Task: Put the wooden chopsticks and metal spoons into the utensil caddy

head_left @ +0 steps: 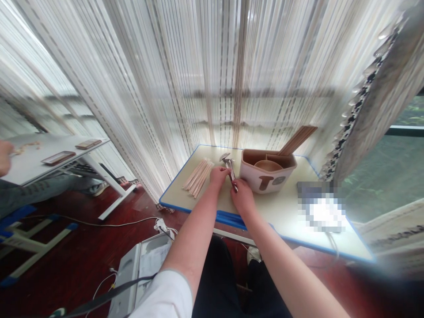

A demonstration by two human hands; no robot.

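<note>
Both my hands meet over a cream table top with a blue edge (265,212). My left hand (218,176) and my right hand (243,196) grip the shaft of a metal spoon (229,165), whose lower end looks dark red (234,185). A second metal utensil seems to lie beside it, partly hidden by my fingers. Left of my hands lies a bundle of wooden chopsticks (198,177). To the right stands a beige compartmented utensil caddy (265,183), holding a wooden bowl (268,166) and upright flat wooden sticks (298,140).
A blurred patch covers an object on the table's right side (321,210). White string curtains hang behind the table. At the left, a co-worker's hand (5,154) reaches over a white desk (33,168) bearing brown trays (58,157). A power strip (162,225) lies on the red floor.
</note>
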